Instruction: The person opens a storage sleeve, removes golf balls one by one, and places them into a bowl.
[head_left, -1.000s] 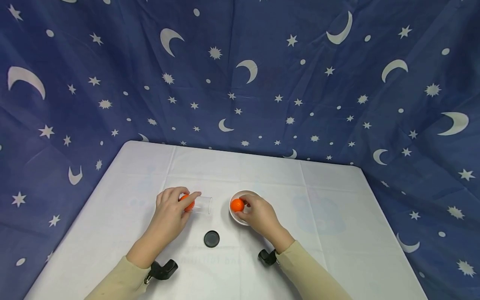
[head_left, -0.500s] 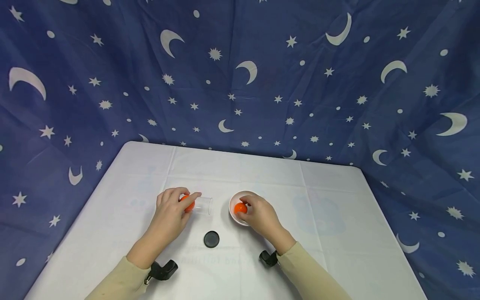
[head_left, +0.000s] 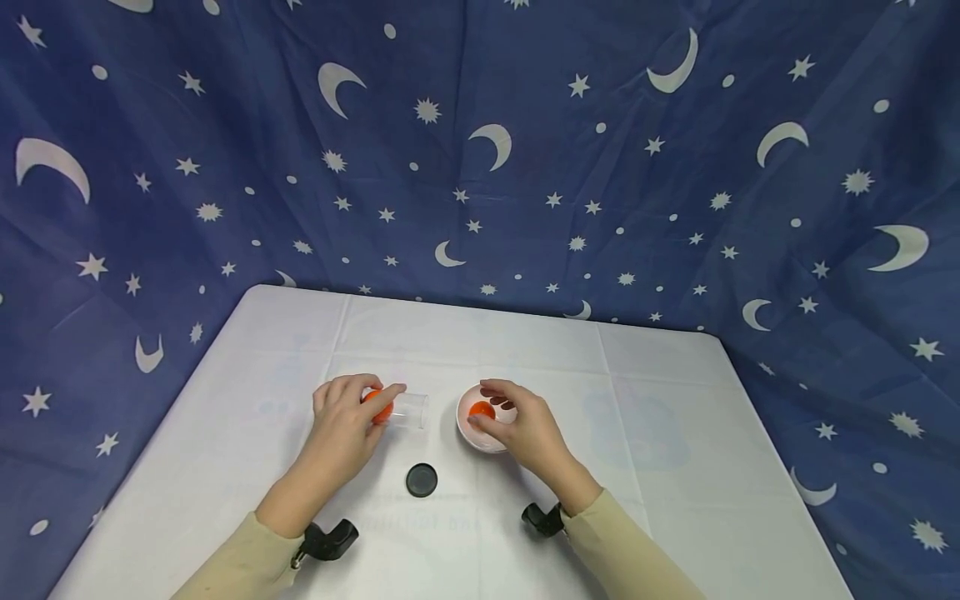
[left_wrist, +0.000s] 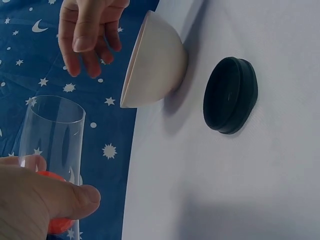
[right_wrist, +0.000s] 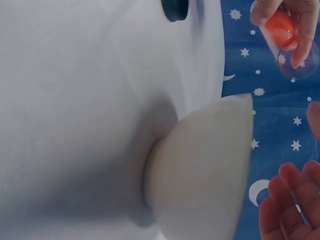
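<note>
My left hand (head_left: pixel 339 427) grips a clear plastic tube (head_left: pixel 412 410), lying nearly sideways in the head view, its mouth pointing right. Inside the tube, between thumb and fingers, sits an orange ball (head_left: pixel 381 407). Over a white bowl (head_left: pixel 467 434) hovers my right hand (head_left: pixel 536 433), fingers and thumb spread apart with nothing held. Another orange ball (head_left: pixel 482 408) lies in the bowl, partly covered by that hand. The left wrist view shows the bowl's outer wall (left_wrist: pixel 155 60) and the right hand's loose fingers (left_wrist: pixel 85 37) above its rim.
A round black lid (head_left: pixel 422 480) lies on the white tablecloth (head_left: pixel 480 333), nearer the front than the tube and bowl. Black camera mounts (head_left: pixel 330 540) stick out from both wrists. A blue curtain (head_left: pixel 480 167) with moons and stars hangs behind the table.
The right hand has lowered its orange ball into the bowl and let go, its fingers spreading apart. The left hand keeps its hold on the tube, almost unmoved.
</note>
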